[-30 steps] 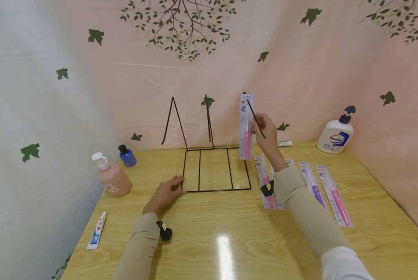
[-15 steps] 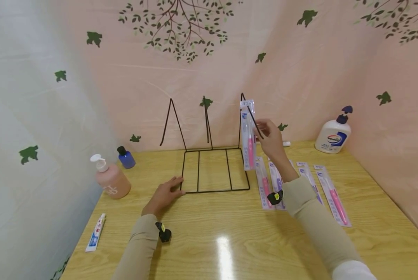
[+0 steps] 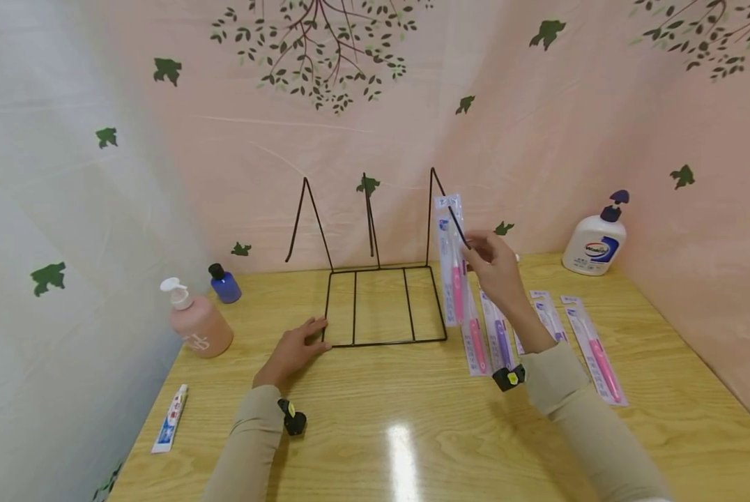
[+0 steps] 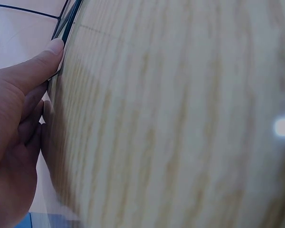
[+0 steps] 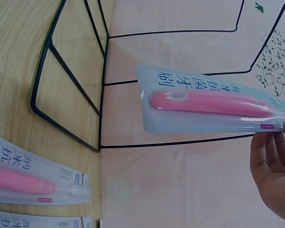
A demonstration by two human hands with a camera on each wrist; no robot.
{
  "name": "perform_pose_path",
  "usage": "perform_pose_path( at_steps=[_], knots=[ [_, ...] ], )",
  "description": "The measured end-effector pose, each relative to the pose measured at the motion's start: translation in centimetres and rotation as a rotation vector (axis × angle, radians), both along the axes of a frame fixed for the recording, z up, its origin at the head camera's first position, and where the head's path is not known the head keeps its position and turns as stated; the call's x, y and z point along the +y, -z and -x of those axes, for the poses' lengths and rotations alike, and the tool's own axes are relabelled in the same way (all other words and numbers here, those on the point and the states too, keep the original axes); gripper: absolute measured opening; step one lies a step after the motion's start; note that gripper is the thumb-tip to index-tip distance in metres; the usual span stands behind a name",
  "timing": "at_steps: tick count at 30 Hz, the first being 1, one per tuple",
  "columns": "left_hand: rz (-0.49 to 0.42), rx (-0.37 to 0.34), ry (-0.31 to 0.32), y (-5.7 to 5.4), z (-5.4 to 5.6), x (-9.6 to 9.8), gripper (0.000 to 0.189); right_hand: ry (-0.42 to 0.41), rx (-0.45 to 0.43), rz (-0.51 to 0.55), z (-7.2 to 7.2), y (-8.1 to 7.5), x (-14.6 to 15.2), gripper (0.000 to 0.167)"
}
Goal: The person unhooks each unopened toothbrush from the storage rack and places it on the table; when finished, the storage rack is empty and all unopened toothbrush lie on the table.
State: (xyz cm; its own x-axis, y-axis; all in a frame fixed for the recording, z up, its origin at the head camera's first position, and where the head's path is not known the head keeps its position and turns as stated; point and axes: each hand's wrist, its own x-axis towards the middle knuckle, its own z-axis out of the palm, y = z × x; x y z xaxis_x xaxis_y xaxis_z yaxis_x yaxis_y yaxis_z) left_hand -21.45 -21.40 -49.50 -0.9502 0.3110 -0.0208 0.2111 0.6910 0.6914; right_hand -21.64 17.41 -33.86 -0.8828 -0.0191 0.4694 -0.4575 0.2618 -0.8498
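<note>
My right hand (image 3: 497,268) pinches the side edge of a packaged pink toothbrush (image 3: 452,275). The pack is upright, and the right prong of a black wire rack (image 3: 381,344) passes through the top of its card. In the right wrist view, the pink handle (image 5: 209,103) shows through the clear plastic, and the pack's upper end runs out of frame. My left hand (image 3: 293,352) rests on the table at the rack's front left corner, thumb and fingers touching the wire. Close up in the left wrist view, the thumb (image 4: 50,52) lies along that wire.
Several packaged toothbrushes (image 3: 597,352), pink and purple, lie right of the rack, partly under my right arm. A white pump bottle (image 3: 594,244) stands back right. At left are a peach pump bottle (image 3: 202,328), a blue bottle (image 3: 226,287) and a toothpaste tube (image 3: 171,422).
My right hand has moved down and slightly right with the toothbrush pack, which slid along the prong from near its peak toward its tip. The left hand stays at the rack's corner.
</note>
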Motion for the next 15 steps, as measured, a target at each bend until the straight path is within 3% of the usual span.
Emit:
perform_pose_path(
  at_steps=[6,15],
  knots=[
    [0.002,0.0,-0.002,-0.2,-0.1,0.1,0.062,-0.013,-0.008,-0.03,-1.4,0.3,0.6,0.028],
    [0.014,0.002,-0.005,-0.1,-0.1,0.0,0.062,-0.016,-0.028,-0.066,-2.4,2.4,2.4,0.028]
  ],
)
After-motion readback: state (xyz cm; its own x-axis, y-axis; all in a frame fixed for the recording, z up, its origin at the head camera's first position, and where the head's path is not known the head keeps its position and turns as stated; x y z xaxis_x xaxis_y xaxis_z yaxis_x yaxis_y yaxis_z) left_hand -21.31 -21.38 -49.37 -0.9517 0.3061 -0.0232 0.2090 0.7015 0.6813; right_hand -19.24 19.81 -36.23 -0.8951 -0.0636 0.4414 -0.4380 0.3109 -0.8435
